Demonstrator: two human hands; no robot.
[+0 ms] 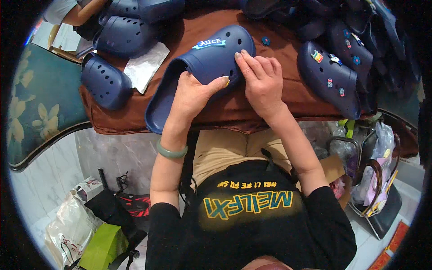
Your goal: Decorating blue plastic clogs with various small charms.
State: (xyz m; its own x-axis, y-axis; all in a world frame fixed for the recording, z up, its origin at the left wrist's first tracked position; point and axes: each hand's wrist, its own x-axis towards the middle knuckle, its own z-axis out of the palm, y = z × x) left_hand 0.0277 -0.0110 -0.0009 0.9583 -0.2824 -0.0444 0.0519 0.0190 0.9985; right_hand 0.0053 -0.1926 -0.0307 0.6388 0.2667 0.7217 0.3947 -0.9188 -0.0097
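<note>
A navy blue clog lies tilted on the brown cloth, toe pointing away to the right. A pale blue name-plate charm sits across its upper. My left hand grips the clog, fingers reaching into the foot opening and thumb lying on top. A small whitish-yellow spot shows at the thumb tip; I cannot tell what it is. My right hand has its fingers closed together against the toe's right side, its thumb hidden. Just beyond, a blue flower charm lies loose on the cloth.
At right lies a navy clog with several charms, beside a dark pile of clogs. Plain navy clogs and a white packet are at left. Another person's arm shows far left. Bags stand on the floor.
</note>
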